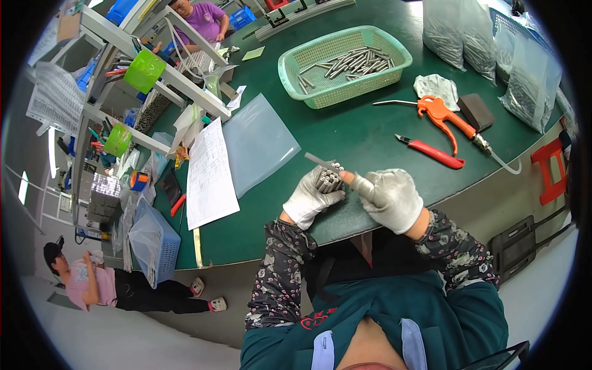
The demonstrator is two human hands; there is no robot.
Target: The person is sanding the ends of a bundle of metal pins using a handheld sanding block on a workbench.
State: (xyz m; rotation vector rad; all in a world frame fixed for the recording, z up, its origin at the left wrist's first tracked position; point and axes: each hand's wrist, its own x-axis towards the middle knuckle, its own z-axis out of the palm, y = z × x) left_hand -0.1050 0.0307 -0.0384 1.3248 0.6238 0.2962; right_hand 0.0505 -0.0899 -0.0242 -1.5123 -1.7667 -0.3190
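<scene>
A wide green surface [364,132] is filling the middle of the view, and a person [382,308] in a dark green top and flowered sleeves is working at its near edge. Toward the far side, a pale green basket [354,91] is holding a loose spread of metal rods [361,63], most of them lying in its right part. Clear bags [444,31] packed with metal pieces are standing at the far right. To the left, a translucent plastic sheet [259,145] is lying flat, with a white printed paper [211,176] overlapping its left side. An orange air gun [441,117] is resting on the right, its thin nozzle pointing left. The gloved left hand [308,200] is curling its fingers around a bundle of metal rods [331,177] near the front edge, the rod ends facing up. The gloved right hand [393,198] is touching the bundle's right side with an outstretched bare fingertip, its other fingers folding inward; whether it is pinching anything cannot be told. A red-handled tool [436,153] is lying on the near side of the air gun, while a crumpled white cloth [436,90] and a dark block [476,112] are lying just beyond it. A single rod [319,161] is slanting across the bundle's top, its outer end pointing left.
</scene>
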